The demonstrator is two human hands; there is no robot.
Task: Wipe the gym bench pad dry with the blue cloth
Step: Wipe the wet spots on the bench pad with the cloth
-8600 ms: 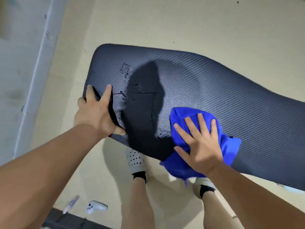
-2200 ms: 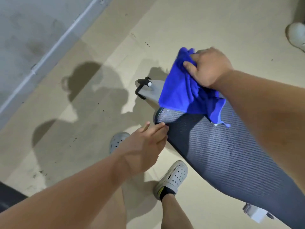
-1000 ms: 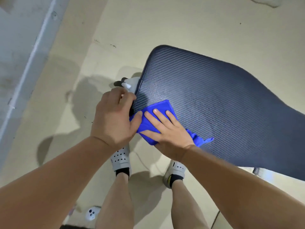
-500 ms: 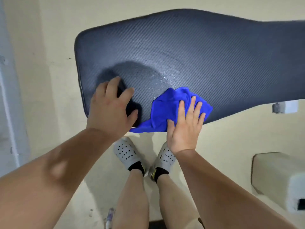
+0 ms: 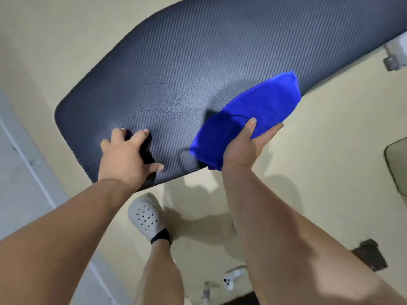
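Right fingers [image 5: 253, 125] closed around the cloth [image 5: 248, 122], thumb on top, palm turned up under its near fold. Right hand [image 5: 244, 148] raised at the pad's [image 5: 198, 62] near edge, cloth draped partly across the pad surface. Left fingers [image 5: 141, 135] spread and pressed flat on the pad near its rounded end, gripping nothing. Left hand [image 5: 125, 157] braced there, both forearms reaching forward. Faint wet streaks between the hands.
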